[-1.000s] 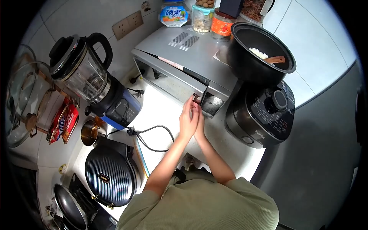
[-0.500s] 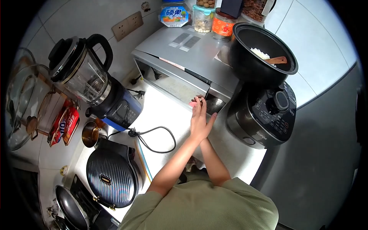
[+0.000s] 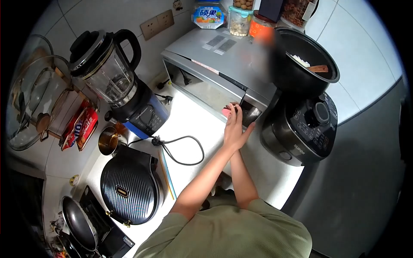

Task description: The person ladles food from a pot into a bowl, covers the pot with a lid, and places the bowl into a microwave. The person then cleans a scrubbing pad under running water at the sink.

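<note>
My left hand (image 3: pixel 234 131) lies over my right hand in front of the silver microwave oven (image 3: pixel 202 71), with the forearms meeting at the wrists. The left fingers are stretched out towards the lower edge of its front, and the thumb sticks out to the right. Nothing shows in the left hand. My right forearm (image 3: pixel 243 176) runs up beneath the left wrist; the right hand itself is hidden, so its fingers cannot be made out. By the left fingertips a small pink thing (image 3: pixel 226 112) shows, its kind unclear.
A black SUPOR cooker (image 3: pixel 297 133) stands right of my hands, and a black inner pot (image 3: pixel 279 71) with rice and a wooden spatula sits above it. On the left are a blender (image 3: pixel 103 73), a looped power cord (image 3: pixel 195 164), a ridged round electric griddle (image 3: pixel 129 189) and a frying pan (image 3: pixel 79 221).
The camera view has shifted, so the scene sits slightly further right. My hands keep the same overlapped pose by the microwave oven's front.
</note>
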A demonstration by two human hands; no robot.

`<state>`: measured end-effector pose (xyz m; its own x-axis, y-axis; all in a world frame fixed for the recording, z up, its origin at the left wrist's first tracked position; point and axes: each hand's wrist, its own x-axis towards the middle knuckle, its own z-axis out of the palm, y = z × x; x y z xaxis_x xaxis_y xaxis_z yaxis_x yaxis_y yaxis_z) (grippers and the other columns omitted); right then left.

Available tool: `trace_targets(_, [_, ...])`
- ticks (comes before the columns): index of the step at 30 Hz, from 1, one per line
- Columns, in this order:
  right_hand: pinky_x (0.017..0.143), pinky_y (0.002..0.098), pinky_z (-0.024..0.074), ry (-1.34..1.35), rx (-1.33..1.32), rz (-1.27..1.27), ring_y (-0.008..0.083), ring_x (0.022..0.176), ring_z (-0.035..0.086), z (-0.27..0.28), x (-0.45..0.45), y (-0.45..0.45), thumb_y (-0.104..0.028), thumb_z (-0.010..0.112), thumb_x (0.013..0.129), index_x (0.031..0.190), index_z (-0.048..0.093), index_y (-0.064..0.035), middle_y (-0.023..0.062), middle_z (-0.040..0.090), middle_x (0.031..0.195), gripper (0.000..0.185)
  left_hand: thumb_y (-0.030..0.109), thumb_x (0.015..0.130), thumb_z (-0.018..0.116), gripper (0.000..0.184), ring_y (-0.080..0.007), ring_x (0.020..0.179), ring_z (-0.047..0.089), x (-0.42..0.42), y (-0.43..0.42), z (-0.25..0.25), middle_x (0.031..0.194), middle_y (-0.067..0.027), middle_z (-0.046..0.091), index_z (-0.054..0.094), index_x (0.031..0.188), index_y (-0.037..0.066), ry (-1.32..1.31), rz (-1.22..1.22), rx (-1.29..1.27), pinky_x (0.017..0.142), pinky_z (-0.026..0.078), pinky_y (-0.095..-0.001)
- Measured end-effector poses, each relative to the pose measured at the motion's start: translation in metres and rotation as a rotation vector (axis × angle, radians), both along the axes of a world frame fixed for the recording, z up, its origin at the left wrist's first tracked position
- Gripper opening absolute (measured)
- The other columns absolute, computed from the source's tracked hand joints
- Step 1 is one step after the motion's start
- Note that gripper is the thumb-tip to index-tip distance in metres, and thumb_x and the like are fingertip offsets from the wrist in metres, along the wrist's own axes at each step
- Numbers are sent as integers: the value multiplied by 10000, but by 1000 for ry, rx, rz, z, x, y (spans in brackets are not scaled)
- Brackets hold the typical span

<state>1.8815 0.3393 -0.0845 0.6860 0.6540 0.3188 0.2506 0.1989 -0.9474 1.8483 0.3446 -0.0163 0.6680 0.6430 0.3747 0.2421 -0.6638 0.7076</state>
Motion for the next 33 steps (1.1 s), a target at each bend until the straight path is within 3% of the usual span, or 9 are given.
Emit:
trace_targets(5, [862, 295, 398, 8, 6, -1, 195, 1027, 523, 2, 5, 9, -145, 446, 889, 1180, 459, -7, 133, 541, 1114, 322, 295, 834, 511, 679, -409, 1266, 218, 10, 18, -1, 1370, -297, 170, 206, 1326, -61, -100, -129, -196, 1008, 252, -372])
trace_targets(9, [856, 291, 402, 24, 9, 7, 189, 1013, 531, 2, 9, 5, -140, 445, 890, 1172, 470, -7, 131, 554, 1097, 313, 248, 851, 478, 615, -357, 1284, 215, 7, 3, -4, 1367, -271, 215, 225, 1319, -59, -71, -87, 1, 1048, 193, -377])
trace_targets(12, [851, 288, 405, 28, 5, 14, 185, 1003, 538, -1, 9, 1, -136, 444, 891, 1167, 478, -6, 129, 564, 1085, 307, 229, 854, 472, 586, -354, 1278, 229, 2, 3, -14, 1358, -264, 245, 246, 1308, -65, -123, -73, -45, 1051, 190, -373])
trace_targets(16, [844, 285, 409, 31, -4, 27, 180, 990, 546, -3, -2, -6, -131, 443, 892, 1159, 489, -5, 127, 577, 1068, 299, 179, 857, 480, 532, -358, 1251, 289, -22, 6, -30, 1318, -256, 323, 290, 1291, -64, -263, -31, -270, 1024, 243, -364])
trace_targets(20, [815, 272, 421, 37, -48, 17, 166, 938, 564, -5, -23, -19, -114, 446, 889, 1123, 520, -4, 117, 602, 1002, 268, 169, 871, 483, 432, -268, 1160, 424, -64, 5, -42, 1234, -183, 447, 387, 1252, -10, -452, 34, -540, 968, 318, -318])
trace_targets(21, [790, 261, 430, 38, -68, 9, 157, 896, 576, -4, -31, -23, -100, 449, 886, 1092, 542, -4, 109, 618, 950, 246, 152, 875, 481, 360, -197, 1097, 469, -73, 4, -44, 1169, -125, 502, 446, 1204, 10, -549, 49, -622, 928, 354, -300])
trace_targets(24, [762, 248, 440, 85, -72, 46, 146, 853, 587, 1, -57, -43, -69, 452, 874, 1090, 550, -18, 100, 626, 910, 242, 116, 875, 464, 313, -177, 1065, 490, -111, -3, -41, 1140, -99, 522, 473, 1170, 12, -488, 33, -745, 902, 375, -296])
trace_targets(29, [795, 248, 441, 123, -106, 143, 138, 875, 574, 1, -86, -65, -67, 447, 881, 1117, 528, 2, 95, 611, 952, 259, 50, 873, 418, 251, -141, 1006, 509, -161, -18, -26, 1066, -68, 555, 521, 1100, 16, -514, 19, -754, 830, 390, -233])
trace_targets(33, [822, 251, 439, 139, -81, 252, 128, 880, 564, 21, -107, -74, -61, 432, 889, 1145, 504, 9, 93, 604, 957, 275, 42, 864, 435, 232, -129, 941, 518, -197, -26, -4, 1017, -57, 566, 538, 1070, 16, -550, 107, -709, 812, 390, -234])
